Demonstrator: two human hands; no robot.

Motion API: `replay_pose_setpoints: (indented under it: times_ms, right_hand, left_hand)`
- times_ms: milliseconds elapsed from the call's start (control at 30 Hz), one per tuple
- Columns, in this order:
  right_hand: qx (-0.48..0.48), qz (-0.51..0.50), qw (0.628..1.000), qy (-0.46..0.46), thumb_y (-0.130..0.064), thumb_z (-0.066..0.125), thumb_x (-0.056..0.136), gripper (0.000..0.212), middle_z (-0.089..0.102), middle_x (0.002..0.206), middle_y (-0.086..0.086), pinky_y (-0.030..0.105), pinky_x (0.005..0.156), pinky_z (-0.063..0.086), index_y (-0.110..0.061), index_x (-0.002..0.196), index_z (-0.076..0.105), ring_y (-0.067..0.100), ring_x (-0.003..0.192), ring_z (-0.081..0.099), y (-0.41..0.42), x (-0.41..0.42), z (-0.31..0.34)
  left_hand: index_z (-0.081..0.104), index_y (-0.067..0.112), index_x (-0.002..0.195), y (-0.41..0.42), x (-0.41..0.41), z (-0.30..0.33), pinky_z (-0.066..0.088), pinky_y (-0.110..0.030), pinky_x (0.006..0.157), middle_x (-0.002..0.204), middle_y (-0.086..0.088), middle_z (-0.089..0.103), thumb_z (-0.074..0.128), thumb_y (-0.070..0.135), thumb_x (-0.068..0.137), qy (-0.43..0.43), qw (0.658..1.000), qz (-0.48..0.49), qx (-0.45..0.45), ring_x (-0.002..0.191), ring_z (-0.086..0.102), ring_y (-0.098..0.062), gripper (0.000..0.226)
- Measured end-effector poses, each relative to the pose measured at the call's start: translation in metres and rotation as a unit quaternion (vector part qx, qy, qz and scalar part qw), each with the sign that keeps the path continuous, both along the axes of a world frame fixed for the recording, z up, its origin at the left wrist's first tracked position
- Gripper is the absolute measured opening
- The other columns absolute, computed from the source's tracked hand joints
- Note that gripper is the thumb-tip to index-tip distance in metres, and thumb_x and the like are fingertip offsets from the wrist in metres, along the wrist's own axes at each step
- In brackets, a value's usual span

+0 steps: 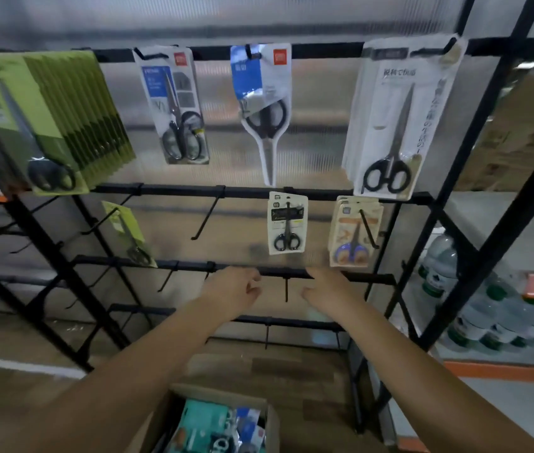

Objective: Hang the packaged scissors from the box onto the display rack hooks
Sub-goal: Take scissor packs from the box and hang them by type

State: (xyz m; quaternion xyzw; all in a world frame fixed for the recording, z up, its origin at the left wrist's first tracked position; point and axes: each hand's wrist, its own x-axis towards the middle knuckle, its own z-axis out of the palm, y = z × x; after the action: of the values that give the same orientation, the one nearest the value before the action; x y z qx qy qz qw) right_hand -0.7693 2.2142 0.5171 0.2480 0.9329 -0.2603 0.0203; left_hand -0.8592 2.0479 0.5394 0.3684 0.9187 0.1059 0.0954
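On the black metal rack [292, 192], thin bent hooks [287, 289] stuck out from square bars; flat glossy scissor packs [288, 223] hung on the upper rows. Below stood an open cardboard box [269, 416] holding more packs [206, 420]. Both arms reached forward: left hand [231, 289] and right hand [328, 291], fingers loosely curled, held nothing, flanking one bare hook.

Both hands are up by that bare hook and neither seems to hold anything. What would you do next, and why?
Probably bring a hand back down to the box and pick up another pack. The left hand and right hand flank an empty hook on the third bar, and neither holds a pack, while packaged scissors still lie in the box below. That hook looks like the likely next spot.
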Motion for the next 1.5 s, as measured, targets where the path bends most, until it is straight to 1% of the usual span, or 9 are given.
replay_pose_setpoints:
  times_ms: [233, 433, 567, 700, 800, 1033, 1133, 1333, 1500]
  right_hand:
    - [-0.035, 0.078, 0.993, -0.080, -0.026, 0.050, 0.092, 0.033, 0.061, 0.112, 0.007, 0.031, 0.075, 0.048, -0.014, 0.122, 0.055, 0.021, 0.092, 0.059, -0.068, -0.030, -0.064]
    - [-0.087, 0.070, 0.982, -0.150, -0.013, 0.051, 0.091, 0.011, 0.058, 0.084, 0.009, 0.033, 0.071, 0.052, -0.007, 0.092, 0.061, 0.020, 0.069, 0.051, -0.130, -0.040, -0.164]
    - [-0.176, -0.020, 0.972, -0.157, -0.013, 0.054, 0.091, 0.024, 0.061, 0.103, 0.022, 0.009, 0.050, 0.037, 0.003, 0.109, 0.059, 0.012, 0.064, 0.048, -0.163, -0.029, -0.241]
    - [-0.209, -0.032, 0.956, -0.205, -0.016, 0.051, 0.092, 0.013, 0.044, 0.081, -0.011, 0.020, 0.066, 0.035, -0.023, 0.101, 0.056, 0.011, 0.078, 0.045, -0.187, -0.027, -0.327]
    - [-0.229, -0.077, 0.944, -0.225, -0.008, 0.049, 0.091, 0.021, 0.054, 0.085, -0.001, 0.024, 0.055, 0.039, -0.028, 0.092, 0.055, 0.011, 0.063, 0.049, -0.200, -0.023, -0.399]
    - [-0.214, -0.089, 0.922, -0.309, -0.013, 0.051, 0.093, 0.025, 0.057, 0.117, 0.010, 0.033, 0.079, 0.052, -0.010, 0.117, 0.057, 0.021, 0.098, 0.056, -0.224, -0.011, -0.583]
    - [-0.164, -0.057, 0.951, -0.255, -0.014, 0.047, 0.095, 0.021, 0.056, 0.109, 0.007, 0.026, 0.071, 0.042, -0.012, 0.111, 0.060, 0.019, 0.087, 0.052, -0.222, -0.039, -0.637]
    - [-0.029, 0.121, 0.975, -0.183, -0.015, 0.035, 0.100, 0.040, 0.041, 0.142, 0.017, 0.033, 0.100, 0.034, -0.005, 0.139, 0.037, 0.031, 0.125, 0.044, -0.213, -0.149, -0.721]
    - [-0.059, 0.161, 0.964, -0.203, -0.027, 0.041, 0.099, 0.056, 0.019, 0.154, 0.015, 0.028, 0.111, 0.016, -0.008, 0.147, 0.021, 0.029, 0.140, 0.022, -0.203, -0.188, -0.770]
  left_hand:
    - [0.056, 0.020, 0.113, -0.108, -0.023, -0.066, 0.043, -0.031, 0.083, 0.115, -0.008, 0.061, 0.045, 0.029, 0.095, -0.075, 0.989, 0.093, -0.083, 0.106, 0.057, -0.028, 0.023]
    - [0.054, 0.012, 0.127, -0.207, -0.031, -0.141, 0.037, -0.024, 0.090, 0.123, -0.012, 0.059, 0.047, 0.018, 0.097, -0.169, 0.967, 0.138, -0.130, 0.113, 0.054, -0.028, 0.031]
    - [0.057, 0.010, 0.121, -0.258, -0.049, -0.195, 0.036, -0.027, 0.092, 0.123, -0.010, 0.060, 0.048, 0.021, 0.095, -0.211, 0.953, 0.106, -0.192, 0.115, 0.053, -0.026, 0.030]
    - [0.059, 0.008, 0.118, -0.287, -0.076, -0.273, 0.034, -0.023, 0.087, 0.124, -0.009, 0.059, 0.048, 0.021, 0.096, -0.265, 0.931, 0.106, -0.228, 0.115, 0.052, -0.022, 0.028]
    - [0.061, 0.006, 0.115, -0.298, -0.091, -0.348, 0.038, -0.025, 0.088, 0.123, -0.011, 0.059, 0.051, 0.020, 0.095, -0.290, 0.918, 0.143, -0.231, 0.115, 0.053, -0.024, 0.027]
    - [0.062, 0.002, 0.115, -0.289, -0.087, -0.552, 0.040, -0.029, 0.085, 0.118, -0.018, 0.061, 0.054, 0.018, 0.094, -0.336, 0.901, 0.184, -0.201, 0.109, 0.056, -0.030, 0.028]
    - [0.051, 0.011, 0.129, -0.289, -0.073, -0.630, 0.042, -0.033, 0.092, 0.125, -0.013, 0.058, 0.056, 0.019, 0.092, -0.349, 0.895, 0.203, -0.190, 0.113, 0.055, -0.028, 0.037]
    - [0.024, 0.012, 0.145, -0.287, -0.072, -0.731, 0.032, -0.042, 0.107, 0.145, -0.013, 0.031, 0.058, 0.014, 0.088, -0.305, 0.906, 0.255, -0.146, 0.132, 0.032, -0.033, 0.067]
    - [0.029, 0.010, 0.144, -0.296, -0.074, -0.769, 0.029, -0.040, 0.111, 0.146, -0.013, 0.034, 0.071, 0.007, 0.078, -0.334, 0.878, 0.341, -0.023, 0.134, 0.033, -0.029, 0.078]
